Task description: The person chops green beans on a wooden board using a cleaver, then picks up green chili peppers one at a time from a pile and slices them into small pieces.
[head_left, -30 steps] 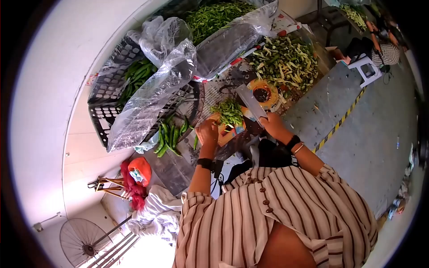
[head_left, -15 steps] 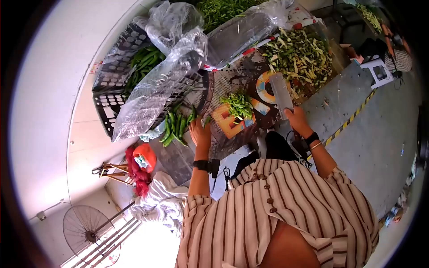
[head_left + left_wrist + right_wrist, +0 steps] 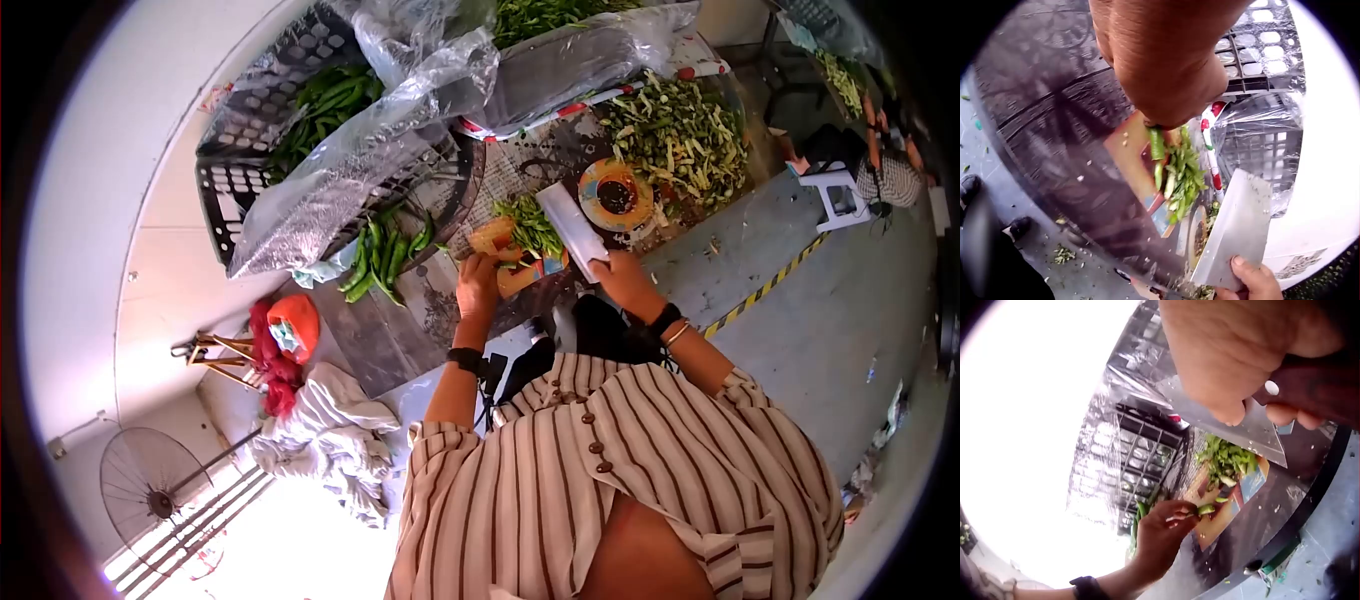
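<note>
My left hand [image 3: 478, 287] pinches a green chili pepper [image 3: 1157, 145] beside the heap of cut green pepper [image 3: 532, 226]. The pepper's end points toward the heap, over an orange-and-blue printed patch of the table; its rear part is hidden by the fingers. Gripped by its dark wooden handle [image 3: 1316, 394], a cleaver [image 3: 572, 228] is in my right hand [image 3: 628, 282]. Its broad blade stands tilted at the right side of the heap, apart from the pepper. Left of my left hand lie several whole green peppers [image 3: 378, 262].
A big pile of pale-green cut pieces [image 3: 685, 140] covers the table's far right. Behind the whole peppers stands a black perforated crate [image 3: 225, 200] draped in clear plastic [image 3: 330, 190], with more peppers inside. A white stool [image 3: 838, 198] and another person's arm are at the far right.
My left hand went left to the whole peppers, then came back to the cut heap with one pepper. The cleaver swung out to the right and returned beside the heap.
</note>
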Available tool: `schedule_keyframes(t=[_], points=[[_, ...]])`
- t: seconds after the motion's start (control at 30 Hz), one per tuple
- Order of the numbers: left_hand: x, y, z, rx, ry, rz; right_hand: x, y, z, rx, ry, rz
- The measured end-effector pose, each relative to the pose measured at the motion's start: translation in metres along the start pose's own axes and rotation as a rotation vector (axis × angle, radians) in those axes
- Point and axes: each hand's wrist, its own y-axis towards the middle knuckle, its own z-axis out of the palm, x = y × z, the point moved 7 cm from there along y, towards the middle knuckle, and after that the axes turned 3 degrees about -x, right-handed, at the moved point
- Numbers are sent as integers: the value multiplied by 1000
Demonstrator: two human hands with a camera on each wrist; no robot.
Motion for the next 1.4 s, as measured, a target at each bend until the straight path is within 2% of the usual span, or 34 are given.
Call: schedule_keyframes(t=[0.17, 0.43, 0.53, 0.67, 1.23, 1.4], points=[[-4, -19, -8, -72, -53, -14, 29, -6, 29, 182, -63, -97], [-1, -25, -10, -163, -129, -85, 63, 2, 58, 281, -178, -310], [5, -29, -9, -180, -120, -139, 68, 6, 70, 364, -268, -297], [7, -33, -10, -213, -127, -145, 70, 13, 82, 380, -258, -366], [11, -40, -12, -283, -156, -166, 71, 22, 97, 482, -398, -459], [13, -41, -12, -250, -161, -188, 77, 23, 97, 526, -416, -422]])
